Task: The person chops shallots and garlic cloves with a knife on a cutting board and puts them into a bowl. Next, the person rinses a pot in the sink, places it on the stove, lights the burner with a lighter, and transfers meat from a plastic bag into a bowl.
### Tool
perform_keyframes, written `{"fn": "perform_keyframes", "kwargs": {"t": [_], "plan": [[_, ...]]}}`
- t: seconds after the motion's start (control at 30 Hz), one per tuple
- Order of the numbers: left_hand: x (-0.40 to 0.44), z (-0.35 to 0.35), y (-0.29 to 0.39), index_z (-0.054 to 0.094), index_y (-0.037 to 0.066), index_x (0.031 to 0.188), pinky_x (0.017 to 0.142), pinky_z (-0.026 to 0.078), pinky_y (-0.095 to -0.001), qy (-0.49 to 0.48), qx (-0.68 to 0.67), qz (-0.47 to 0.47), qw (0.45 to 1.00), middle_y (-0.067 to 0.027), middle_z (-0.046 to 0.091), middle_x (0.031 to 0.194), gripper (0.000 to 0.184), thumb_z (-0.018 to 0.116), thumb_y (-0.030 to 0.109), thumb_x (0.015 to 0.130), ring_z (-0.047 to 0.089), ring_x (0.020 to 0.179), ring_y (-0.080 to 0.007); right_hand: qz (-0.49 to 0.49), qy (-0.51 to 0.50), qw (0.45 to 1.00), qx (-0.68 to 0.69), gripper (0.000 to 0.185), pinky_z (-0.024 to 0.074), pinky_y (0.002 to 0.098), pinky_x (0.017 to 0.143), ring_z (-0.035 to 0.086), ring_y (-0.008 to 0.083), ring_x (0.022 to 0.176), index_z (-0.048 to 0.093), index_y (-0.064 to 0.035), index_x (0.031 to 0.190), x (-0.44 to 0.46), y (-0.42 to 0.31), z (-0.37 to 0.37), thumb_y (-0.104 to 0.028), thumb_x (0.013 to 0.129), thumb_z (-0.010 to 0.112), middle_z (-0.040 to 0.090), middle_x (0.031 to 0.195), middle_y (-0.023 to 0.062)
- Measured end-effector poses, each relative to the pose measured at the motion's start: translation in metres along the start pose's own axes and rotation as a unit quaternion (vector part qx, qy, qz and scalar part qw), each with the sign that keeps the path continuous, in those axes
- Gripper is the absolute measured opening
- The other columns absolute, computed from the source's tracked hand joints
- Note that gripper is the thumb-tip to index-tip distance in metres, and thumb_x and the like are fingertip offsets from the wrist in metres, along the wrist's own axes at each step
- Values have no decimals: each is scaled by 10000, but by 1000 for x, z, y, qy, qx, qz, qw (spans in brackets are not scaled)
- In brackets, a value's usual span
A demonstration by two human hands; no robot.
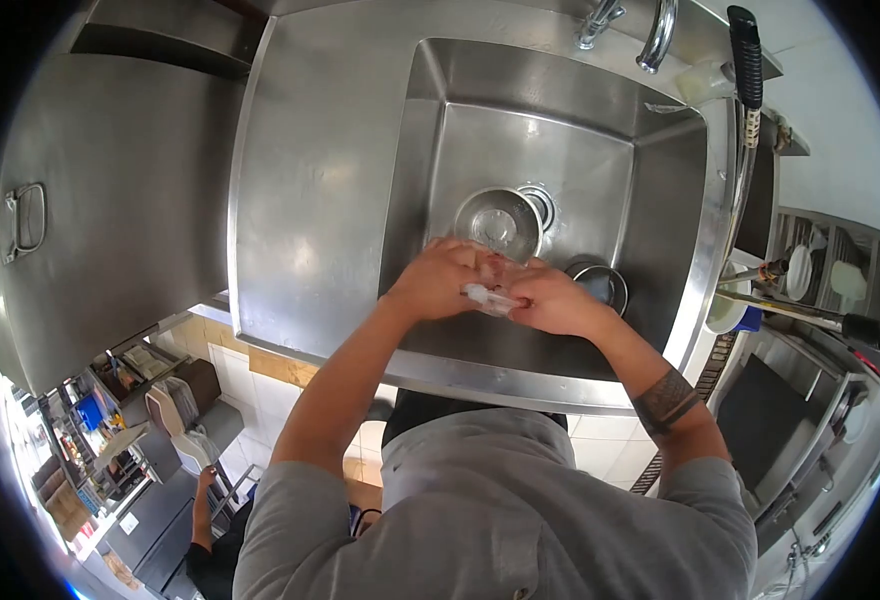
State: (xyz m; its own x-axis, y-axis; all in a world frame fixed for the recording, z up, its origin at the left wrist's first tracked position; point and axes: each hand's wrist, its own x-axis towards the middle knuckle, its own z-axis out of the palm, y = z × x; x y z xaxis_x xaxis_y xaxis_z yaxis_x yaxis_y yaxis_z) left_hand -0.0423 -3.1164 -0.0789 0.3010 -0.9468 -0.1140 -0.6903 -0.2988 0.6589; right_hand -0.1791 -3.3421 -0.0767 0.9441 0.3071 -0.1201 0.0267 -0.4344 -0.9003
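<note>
Both of my hands are over the near part of a steel sink (530,130). My left hand (440,280) grips one side of a clear plastic package (495,296) with something reddish in it; its exact kind is hard to make out. Fingers of my right hand (558,300) are closed on the package's other side. Just beyond the hands, a round metal bowl (472,218) sits on the sink floor, partly covering the drain (543,208). To the right of my right hand lies a second round metal container (615,288), partly hidden by that hand.
A steel drainboard (310,180) extends left of the sink. Faucets (657,40) rise at its far edge, and a black-handled spray hose (748,70) hangs at the right. Dish racks (830,270) stand farther right. Another person's arm (203,510) shows at lower left.
</note>
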Motion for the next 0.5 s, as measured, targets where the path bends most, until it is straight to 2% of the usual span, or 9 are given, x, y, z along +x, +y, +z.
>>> {"fn": "perform_keyframes", "kwargs": {"t": [0.13,0.2,0.23,0.3,0.33,0.4,0.43,0.47,0.5], "plan": [[-1,-4,1,789,134,947,1090,476,-402,0,-13,-20,1000,4,652,1153,322,918,341,736,586,1219,-259,100,-48,994,3,190,507,453,759,595,321,902,591,-44,767,-21,-12,-19,-119,802,763,616,828,102],[-3,-6,2,805,193,1092,1063,483,-381,12,-86,-67,994,27,670,1186,420,926,345,720,586,1180,-248,112,-16,991,70,248,483,438,732,569,313,852,539,-33,731,-32,-22,-30,-105,784,771,573,798,104],[-7,-5,0,805,193,1092,1063,483,-381,12,-88,-67,994,27,670,1186,420,926,345,720,586,1180,-248,113,-17,991,70,248,483,438,732,569,313,852,539,-33,731,-38,-26,-33,-105,784,771,573,798,104],[-13,0,-6,806,204,1138,1044,497,-388,25,-126,-44,991,18,663,1167,470,949,332,709,584,1172,-252,112,-28,988,103,202,480,378,707,590,234,808,581,-41,756,-48,-30,-40,-57,785,781,575,800,75],[-13,1,-6,806,204,1138,1044,497,-388,25,-125,-45,991,18,663,1167,470,949,332,709,584,1172,-252,111,-28,988,103,202,480,378,707,590,234,808,581,-41,756,-50,-29,-44,-57,785,781,575,800,75],[-18,7,-4,808,199,1157,1015,510,-373,74,-171,-45,981,-2,671,1171,437,941,269,747,601,1166,-236,159,-26,953,258,163,467,328,682,584,132,777,625,-40,780,-58,-27,-50,-1,801,782,569,800,26],[-17,5,-4,808,199,1157,1015,510,-373,74,-171,-46,981,-2,671,1171,437,941,269,747,601,1166,-236,149,-25,941,302,157,486,286,697,579,84,766,661,-42,851,-62,-10,-48,61,804,769,576,858,-13],[-16,3,-4,789,138,1091,1003,511,-365,20,-305,-120,944,-4,675,1185,377,935,229,755,613,1157,-213,147,-28,942,300,157,486,286,697,579,84,766,661,-42,851,-60,-1,-44,61,804,769,576,858,-13],[-14,2,-4,769,77,1024,991,512,-358,-34,-432,-191,881,-6,679,1200,326,929,189,763,625,1148,-190,184,26,884,430,198,497,294,713,582,96,802,643,-49,871,-59,8,-39,81,783,765,571,864,-16]]}}
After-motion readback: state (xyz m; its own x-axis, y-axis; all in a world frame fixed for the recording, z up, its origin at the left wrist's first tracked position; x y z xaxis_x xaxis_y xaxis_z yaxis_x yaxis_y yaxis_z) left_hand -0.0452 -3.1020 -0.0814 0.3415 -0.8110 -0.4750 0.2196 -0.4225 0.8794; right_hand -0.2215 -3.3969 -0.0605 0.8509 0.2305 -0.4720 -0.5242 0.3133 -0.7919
